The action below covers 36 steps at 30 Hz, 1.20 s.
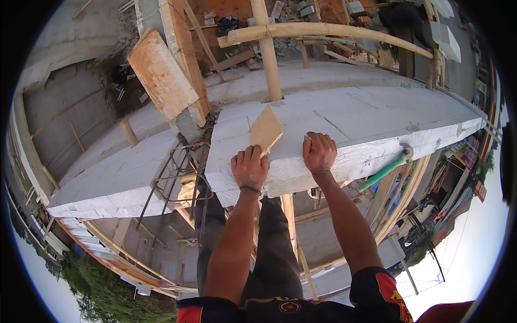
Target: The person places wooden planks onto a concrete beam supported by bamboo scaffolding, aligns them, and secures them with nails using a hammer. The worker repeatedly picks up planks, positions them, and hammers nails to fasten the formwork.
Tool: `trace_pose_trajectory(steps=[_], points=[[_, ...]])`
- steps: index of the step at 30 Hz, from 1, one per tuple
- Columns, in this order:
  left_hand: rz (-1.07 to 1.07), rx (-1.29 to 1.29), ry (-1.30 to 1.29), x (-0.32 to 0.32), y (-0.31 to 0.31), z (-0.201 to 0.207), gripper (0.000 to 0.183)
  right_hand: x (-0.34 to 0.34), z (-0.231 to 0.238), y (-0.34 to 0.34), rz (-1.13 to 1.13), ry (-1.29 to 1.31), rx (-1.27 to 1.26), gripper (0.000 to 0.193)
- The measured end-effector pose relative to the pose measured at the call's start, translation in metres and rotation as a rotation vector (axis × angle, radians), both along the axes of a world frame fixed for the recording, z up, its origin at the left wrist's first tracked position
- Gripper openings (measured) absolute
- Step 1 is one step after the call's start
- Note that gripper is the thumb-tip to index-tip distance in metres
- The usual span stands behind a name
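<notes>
My left hand (250,168) is closed around the lower end of a thin tan piece of wooden board (267,131), tilted above the white block wall (355,110). To the right, my right hand (320,152) is at the wall's near edge, its fingers curled in. A small pale spot shows by its thumb, too small to name. Farther right, a tool with a green handle (383,173) hangs against the wall's near face, its metal head at the top edge.
Bare steel rebar (180,183) sticks out left of my left hand, beside a concrete column with an orange-stained board (161,75). A bamboo pole (266,51) rises behind the wall, crossed by a horizontal one (334,31). A dark-clothed person (405,19) is at far right.
</notes>
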<state>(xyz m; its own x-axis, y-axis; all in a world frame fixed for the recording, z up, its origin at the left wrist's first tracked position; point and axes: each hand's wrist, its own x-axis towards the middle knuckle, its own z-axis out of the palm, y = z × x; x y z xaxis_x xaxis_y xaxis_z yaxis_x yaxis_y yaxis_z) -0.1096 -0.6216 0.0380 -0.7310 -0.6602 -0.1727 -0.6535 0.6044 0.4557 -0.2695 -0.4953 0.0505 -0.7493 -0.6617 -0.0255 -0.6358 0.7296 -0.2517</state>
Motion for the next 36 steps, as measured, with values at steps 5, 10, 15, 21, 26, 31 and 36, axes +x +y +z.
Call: trace_pose_trajectory(steps=[5,10,15,21,26,31,36], points=[[0.007,-0.028,0.021,-0.0006,0.0013,-0.0011,0.024,-0.0007,-0.0011,0.0017,0.005,-0.007,0.022,0.009],[0.008,-0.033,0.027,-0.0001,0.0007,-0.0018,0.023,-0.0003,-0.0012,0.0011,0.02,0.004,0.022,0.007],[0.02,0.005,0.042,0.0011,-0.0003,-0.0008,0.023,0.0001,0.0014,-0.0015,0.04,0.013,0.038,0.005],[0.02,0.001,0.039,0.0,-0.0017,0.0009,0.022,0.0003,0.0025,-0.0043,0.043,0.033,0.037,0.005],[0.017,-0.027,0.059,0.0001,-0.0014,0.0009,0.021,0.001,0.0024,-0.0033,0.038,0.028,0.05,0.007],[0.032,-0.022,0.068,0.001,-0.0002,-0.0009,0.022,0.0011,0.0021,-0.0033,0.042,0.028,0.051,0.007],[0.036,0.002,0.048,0.0021,-0.0005,-0.0014,0.025,0.0023,0.0016,-0.0035,0.04,0.014,0.055,0.007]])
